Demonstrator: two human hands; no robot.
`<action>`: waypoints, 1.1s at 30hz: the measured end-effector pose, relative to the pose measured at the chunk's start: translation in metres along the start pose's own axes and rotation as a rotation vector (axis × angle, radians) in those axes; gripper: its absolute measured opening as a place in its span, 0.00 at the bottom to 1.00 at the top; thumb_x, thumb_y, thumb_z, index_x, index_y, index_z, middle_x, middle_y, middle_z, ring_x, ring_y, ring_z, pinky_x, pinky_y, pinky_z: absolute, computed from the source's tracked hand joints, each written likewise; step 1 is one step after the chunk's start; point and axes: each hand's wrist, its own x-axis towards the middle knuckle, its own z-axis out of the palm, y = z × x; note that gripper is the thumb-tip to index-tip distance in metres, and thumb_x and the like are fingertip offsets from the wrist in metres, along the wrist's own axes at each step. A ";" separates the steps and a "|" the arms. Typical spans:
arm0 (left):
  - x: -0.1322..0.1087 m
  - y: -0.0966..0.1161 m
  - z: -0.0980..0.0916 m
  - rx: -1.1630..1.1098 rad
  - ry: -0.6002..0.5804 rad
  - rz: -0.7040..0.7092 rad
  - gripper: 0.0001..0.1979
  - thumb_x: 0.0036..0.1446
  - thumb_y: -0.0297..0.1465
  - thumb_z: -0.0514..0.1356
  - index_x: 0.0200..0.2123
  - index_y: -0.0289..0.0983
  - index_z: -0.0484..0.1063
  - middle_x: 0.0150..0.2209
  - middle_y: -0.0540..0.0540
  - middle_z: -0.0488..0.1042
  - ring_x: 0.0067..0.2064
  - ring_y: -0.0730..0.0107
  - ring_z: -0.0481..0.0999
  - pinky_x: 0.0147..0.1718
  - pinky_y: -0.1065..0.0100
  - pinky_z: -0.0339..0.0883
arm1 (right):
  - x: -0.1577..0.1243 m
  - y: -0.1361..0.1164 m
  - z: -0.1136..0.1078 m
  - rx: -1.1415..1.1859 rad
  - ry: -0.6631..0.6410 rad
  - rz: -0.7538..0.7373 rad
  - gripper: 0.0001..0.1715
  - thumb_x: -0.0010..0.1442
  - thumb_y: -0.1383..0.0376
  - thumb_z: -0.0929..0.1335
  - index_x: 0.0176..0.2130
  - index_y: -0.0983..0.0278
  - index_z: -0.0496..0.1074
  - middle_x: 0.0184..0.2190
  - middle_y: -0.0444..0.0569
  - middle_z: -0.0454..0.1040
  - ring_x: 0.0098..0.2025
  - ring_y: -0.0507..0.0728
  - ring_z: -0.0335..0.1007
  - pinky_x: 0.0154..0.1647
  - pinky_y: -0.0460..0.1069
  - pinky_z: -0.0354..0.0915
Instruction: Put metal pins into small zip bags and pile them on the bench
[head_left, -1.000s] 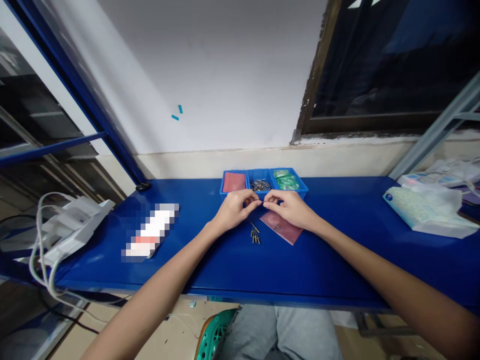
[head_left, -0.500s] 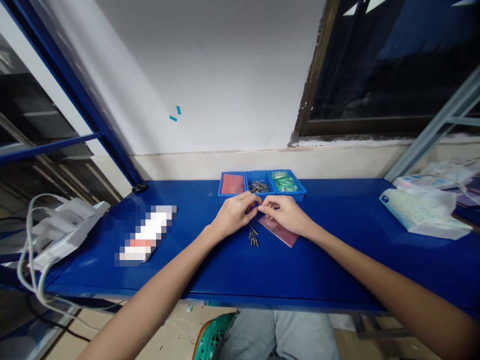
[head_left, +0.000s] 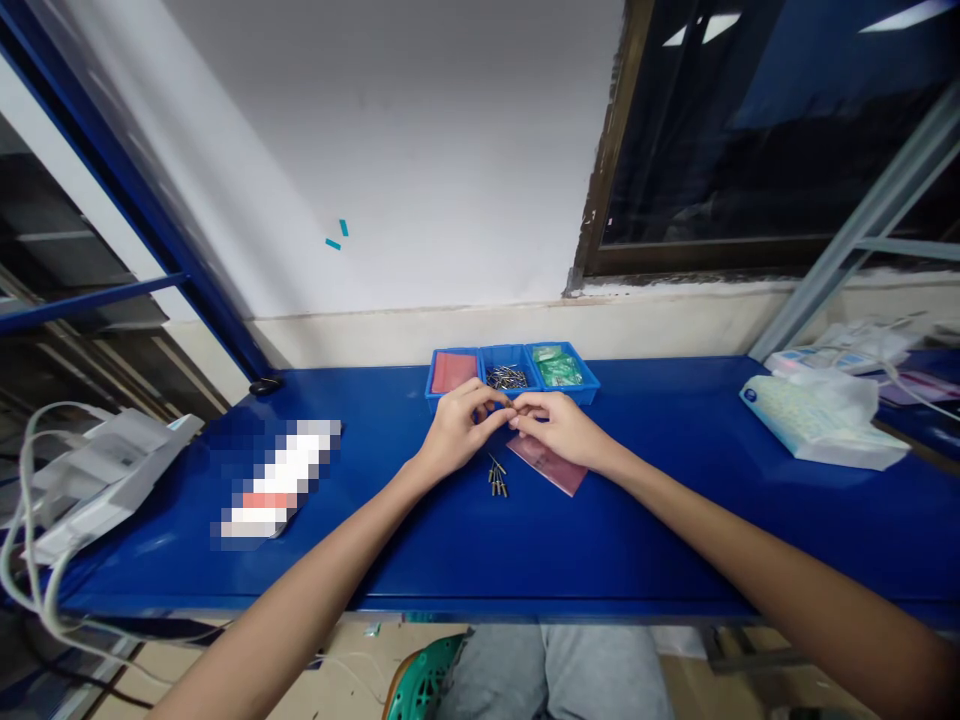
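My left hand (head_left: 459, 428) and my right hand (head_left: 559, 428) meet fingertip to fingertip just in front of the blue bins. Both are closed in a pinch; whatever lies between the fingertips is too small and hidden to make out. Beneath my right hand a pink plastic bag (head_left: 551, 465) lies flat on the table. Several small metal pins with thicker ends (head_left: 498, 478) rest in a loose bunch to the bag's left. The middle blue bin holds a heap of similar metal pins (head_left: 507, 377).
Pink bags (head_left: 454, 372) fill the left bin and green packets (head_left: 557, 367) the right one. A blurred-out white object (head_left: 281, 480) lies on the blue table (head_left: 600, 560). Power strips with cables (head_left: 112, 480) sit at far left, a tissue pack (head_left: 821, 420) at right.
The whole view has shifted slightly. My hands remain pinched together over the same spot, with small finger movements; the bunch of pins and the pink bag keep their places.
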 end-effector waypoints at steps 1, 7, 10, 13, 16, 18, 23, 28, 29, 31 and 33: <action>0.000 0.000 0.001 -0.023 0.006 -0.021 0.05 0.62 0.32 0.65 0.38 0.36 0.76 0.31 0.51 0.70 0.27 0.76 0.68 0.29 0.72 0.65 | 0.000 -0.001 0.000 0.023 -0.009 0.019 0.04 0.58 0.65 0.67 0.32 0.64 0.72 0.28 0.45 0.73 0.30 0.53 0.71 0.33 0.49 0.65; -0.002 -0.005 0.002 0.008 -0.003 0.012 0.11 0.65 0.29 0.60 0.51 0.37 0.71 0.33 0.50 0.72 0.30 0.74 0.70 0.33 0.71 0.68 | 0.000 0.000 0.001 0.124 0.028 0.129 0.09 0.58 0.60 0.69 0.32 0.64 0.71 0.25 0.44 0.71 0.25 0.51 0.69 0.28 0.47 0.64; -0.004 -0.005 0.002 0.107 -0.069 0.107 0.10 0.68 0.26 0.55 0.49 0.38 0.72 0.40 0.46 0.74 0.38 0.71 0.73 0.39 0.68 0.69 | -0.001 0.000 0.001 0.153 0.035 0.172 0.10 0.58 0.60 0.70 0.31 0.65 0.71 0.23 0.44 0.71 0.23 0.50 0.67 0.26 0.46 0.63; -0.005 -0.006 0.000 0.140 -0.096 0.107 0.09 0.68 0.26 0.55 0.47 0.38 0.73 0.41 0.45 0.75 0.40 0.70 0.74 0.39 0.67 0.69 | -0.003 -0.002 0.003 0.182 0.019 0.216 0.11 0.60 0.59 0.69 0.32 0.65 0.72 0.19 0.42 0.68 0.19 0.49 0.63 0.21 0.45 0.59; -0.005 -0.008 -0.001 0.157 -0.097 0.092 0.07 0.67 0.28 0.57 0.45 0.37 0.74 0.40 0.45 0.76 0.38 0.69 0.75 0.38 0.68 0.70 | -0.003 -0.006 0.003 0.186 0.009 0.217 0.11 0.60 0.58 0.69 0.32 0.64 0.72 0.19 0.42 0.68 0.19 0.49 0.63 0.19 0.44 0.58; -0.004 -0.010 -0.001 0.168 -0.088 0.087 0.07 0.67 0.28 0.57 0.43 0.37 0.75 0.39 0.45 0.77 0.37 0.69 0.76 0.37 0.67 0.71 | -0.003 -0.008 0.002 0.163 0.019 0.195 0.12 0.61 0.57 0.68 0.33 0.64 0.71 0.20 0.42 0.69 0.20 0.49 0.64 0.20 0.45 0.59; -0.005 -0.008 0.006 0.078 -0.042 0.034 0.06 0.64 0.27 0.60 0.42 0.36 0.77 0.38 0.46 0.81 0.33 0.70 0.78 0.35 0.68 0.72 | -0.002 -0.004 0.000 -0.167 0.160 -0.041 0.05 0.61 0.64 0.69 0.38 0.63 0.72 0.30 0.46 0.75 0.32 0.53 0.72 0.34 0.48 0.66; -0.004 -0.001 0.012 -0.139 0.009 -0.166 0.05 0.62 0.29 0.63 0.39 0.37 0.78 0.37 0.47 0.82 0.35 0.68 0.81 0.30 0.71 0.71 | -0.003 0.004 0.001 -0.420 0.159 -0.163 0.04 0.63 0.68 0.67 0.38 0.63 0.73 0.33 0.47 0.77 0.35 0.54 0.73 0.39 0.49 0.65; -0.004 0.000 0.012 -0.160 0.012 -0.188 0.04 0.61 0.30 0.64 0.38 0.37 0.78 0.36 0.47 0.82 0.35 0.68 0.80 0.29 0.72 0.70 | -0.003 0.004 0.001 -0.432 0.157 -0.169 0.04 0.64 0.68 0.67 0.37 0.63 0.73 0.33 0.47 0.77 0.35 0.54 0.73 0.39 0.49 0.65; -0.003 0.001 0.012 -0.182 0.021 -0.213 0.03 0.60 0.30 0.65 0.36 0.37 0.78 0.34 0.48 0.82 0.34 0.69 0.79 0.29 0.72 0.69 | -0.003 0.003 0.002 -0.451 0.156 -0.180 0.06 0.65 0.68 0.66 0.36 0.63 0.73 0.33 0.47 0.78 0.35 0.55 0.73 0.39 0.49 0.64; -0.001 0.001 0.011 -0.193 0.035 -0.224 0.04 0.59 0.31 0.66 0.36 0.37 0.78 0.33 0.48 0.81 0.33 0.69 0.78 0.29 0.71 0.68 | -0.004 0.001 0.003 -0.476 0.161 -0.198 0.07 0.66 0.67 0.65 0.36 0.63 0.73 0.33 0.47 0.77 0.36 0.55 0.72 0.40 0.49 0.64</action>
